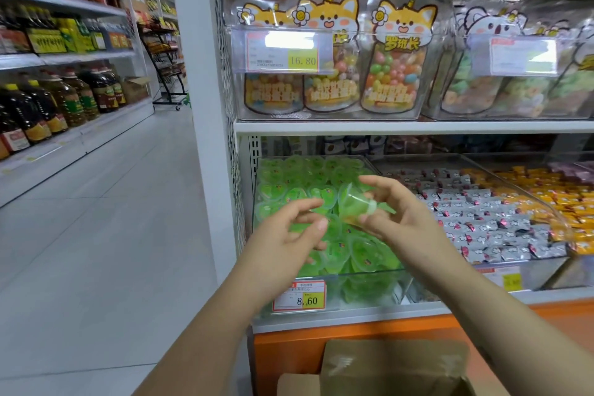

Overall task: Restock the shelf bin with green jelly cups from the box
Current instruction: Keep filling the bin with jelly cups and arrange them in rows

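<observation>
Jelly cup: one green jelly cup [356, 206], tipped on its side, held in the air above the bin.
Right hand: the right hand [403, 214] pinches the cup, with fingers [381, 185] above and below it.
Left hand: the left hand [284, 236] is just left of the cup, its fingers [307, 205] loosely spread, holding nothing and not touching it.
Bin: a clear shelf bin [363, 278] heaped with green cups, with a price tag [300, 296] on its near wall.
Box: a cardboard box [390, 370], nearest, below the shelf.
</observation>
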